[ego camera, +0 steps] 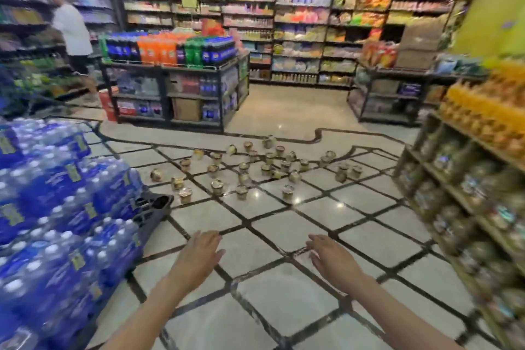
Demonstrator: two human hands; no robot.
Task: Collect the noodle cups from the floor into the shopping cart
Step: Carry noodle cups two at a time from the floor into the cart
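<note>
Head view: left hand (200, 251) and right hand (329, 254) spread, empty — noodle cups (255, 167) scattered at twelve o'clock; tipped ones may roll when grasped.

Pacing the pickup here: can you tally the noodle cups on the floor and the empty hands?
Noodle cups on the floor: about 29 (blurred, so approximate)
Empty hands: 2, the left hand and the right hand, both open above the tiles
Total: about 31
</note>
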